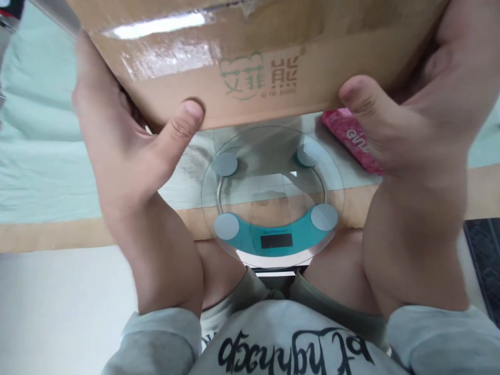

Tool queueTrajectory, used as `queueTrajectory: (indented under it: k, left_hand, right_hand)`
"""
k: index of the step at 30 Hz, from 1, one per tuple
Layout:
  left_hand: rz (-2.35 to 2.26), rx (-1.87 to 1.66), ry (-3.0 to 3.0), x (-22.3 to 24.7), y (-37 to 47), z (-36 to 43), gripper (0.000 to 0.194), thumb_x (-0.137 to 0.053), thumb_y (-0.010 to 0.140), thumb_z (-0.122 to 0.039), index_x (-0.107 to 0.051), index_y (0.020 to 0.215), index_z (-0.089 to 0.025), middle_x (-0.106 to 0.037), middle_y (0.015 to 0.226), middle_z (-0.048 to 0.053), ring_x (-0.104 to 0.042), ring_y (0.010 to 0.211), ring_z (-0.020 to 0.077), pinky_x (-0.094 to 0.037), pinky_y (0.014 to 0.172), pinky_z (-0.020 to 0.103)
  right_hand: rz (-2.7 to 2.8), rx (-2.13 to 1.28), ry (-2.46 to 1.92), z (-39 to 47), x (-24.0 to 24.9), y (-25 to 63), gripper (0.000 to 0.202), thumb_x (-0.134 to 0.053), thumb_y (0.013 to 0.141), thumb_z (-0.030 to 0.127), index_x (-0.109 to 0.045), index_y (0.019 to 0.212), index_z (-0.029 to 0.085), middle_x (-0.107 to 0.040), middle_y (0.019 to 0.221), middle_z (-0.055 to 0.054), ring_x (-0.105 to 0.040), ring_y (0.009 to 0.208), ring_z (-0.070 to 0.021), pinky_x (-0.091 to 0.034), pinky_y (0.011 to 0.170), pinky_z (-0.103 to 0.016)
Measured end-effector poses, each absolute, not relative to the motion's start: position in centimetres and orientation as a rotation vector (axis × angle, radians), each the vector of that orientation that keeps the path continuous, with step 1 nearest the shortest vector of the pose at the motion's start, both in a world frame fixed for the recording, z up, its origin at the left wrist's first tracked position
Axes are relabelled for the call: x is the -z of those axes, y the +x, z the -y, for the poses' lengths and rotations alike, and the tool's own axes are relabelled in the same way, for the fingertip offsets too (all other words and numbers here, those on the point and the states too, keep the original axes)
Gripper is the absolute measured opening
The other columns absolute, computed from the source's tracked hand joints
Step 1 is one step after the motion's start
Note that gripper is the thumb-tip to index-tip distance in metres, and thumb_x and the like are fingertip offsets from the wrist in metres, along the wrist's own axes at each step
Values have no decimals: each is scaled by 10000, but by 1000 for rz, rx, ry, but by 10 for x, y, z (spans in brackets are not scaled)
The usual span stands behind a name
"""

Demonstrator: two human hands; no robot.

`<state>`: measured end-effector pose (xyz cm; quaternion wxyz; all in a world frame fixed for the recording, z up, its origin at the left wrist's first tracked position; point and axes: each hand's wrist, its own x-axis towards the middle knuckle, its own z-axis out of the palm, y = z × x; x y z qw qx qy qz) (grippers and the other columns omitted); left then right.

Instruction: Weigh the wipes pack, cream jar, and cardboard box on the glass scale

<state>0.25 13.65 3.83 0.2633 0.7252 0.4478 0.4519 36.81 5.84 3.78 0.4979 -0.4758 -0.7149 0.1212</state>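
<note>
A taped brown cardboard box (175,94) with green and brown printing fills the top of the view, held up between both my hands. My left hand (128,140) grips its left lower corner, thumb pressed on the near face. On the right side my right hand (406,120) clasps the box, its thumb also on the near face; its other fingers are mostly hidden. Beneath the box lies a round glass scale (269,203) with a teal panel and a dark display. The box covers part of its far edge from view.
A pink packet (351,140) lies right of the scale, partly behind my right hand. Pale green cloth (39,156) with a tan border (58,234) spreads under these things. My bare knees and shorts are close to the scale. A dark patterned item (484,255) is at far right.
</note>
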Motion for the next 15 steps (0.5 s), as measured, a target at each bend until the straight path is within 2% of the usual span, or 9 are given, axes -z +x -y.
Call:
queueTrajectory:
  k: [2, 4, 7, 9, 11, 13, 15]
  left_hand:
    - [-1174, -1169, 1945, -42, 6, -136, 1362, -994, 315, -1049, -685, 1305, -166, -729, 1363, 87, -604, 1632, 488, -448, 1481, 597]
    - [-1143, -1128, 1903, -36, 3, -134, 1372, -1049, 328, -1000, -673, 1368, -189, -745, 1414, 87, -681, 1533, 426, -580, 1349, 547]
    - [-1126, -1177, 1836, -14, -3, -138, 1243, -1050, 488, -988, -703, 1363, -177, -776, 1377, 125, -742, 1393, 392, -674, 1155, 536]
    - [-1109, -1250, 1822, 1, -3, -144, 1217, -991, 532, -1041, -726, 1344, -175, -792, 1328, 143, -767, 1316, 387, -696, 1070, 542]
    - [-1083, -1336, 1821, 11, 1, -147, 1182, -925, 579, -1089, -741, 1312, -181, -801, 1241, 135, -792, 1201, 362, -702, 979, 528]
    - [-1104, -1427, 1824, 14, 8, -144, 1029, -841, 744, -1085, -765, 1221, -176, -787, 1107, 110, -785, 1071, 312, -685, 946, 511]
    - [-1144, -1517, 1833, 10, 18, -135, 886, -776, 896, -1023, -790, 1146, -173, -766, 1015, 92, -750, 979, 268, -657, 928, 484]
  right_hand:
    - [1837, -224, -1117, -66, -39, 362, 862, -641, 1055, 722, -629, 1711, 165, -591, 1694, -49, -547, 1702, -259, -426, 1488, -353]
    - [1878, -250, -1101, -71, -36, 359, 786, -625, 1126, 677, -585, 1732, 177, -605, 1678, -53, -608, 1638, -218, -492, 1454, -334]
    - [1881, -321, -1085, -73, -30, 356, 727, -663, 1154, 636, -587, 1692, 152, -655, 1611, -81, -664, 1527, -186, -559, 1365, -289]
    - [1842, -366, -1089, -73, -28, 353, 790, -671, 1127, 707, -605, 1684, 150, -657, 1609, -95, -667, 1525, -198, -564, 1346, -282]
    - [1788, -409, -1135, -72, -28, 350, 919, -645, 1085, 811, -597, 1717, 147, -631, 1649, -101, -646, 1567, -218, -551, 1371, -303]
    - [1759, -369, -1277, -71, -27, 348, 1003, -574, 1070, 888, -566, 1776, 176, -596, 1688, -91, -603, 1612, -236, -508, 1436, -361]
    - [1743, -264, -1421, -72, -24, 349, 970, -466, 1117, 898, -530, 1826, 240, -589, 1681, -72, -541, 1661, -237, -418, 1523, -417]
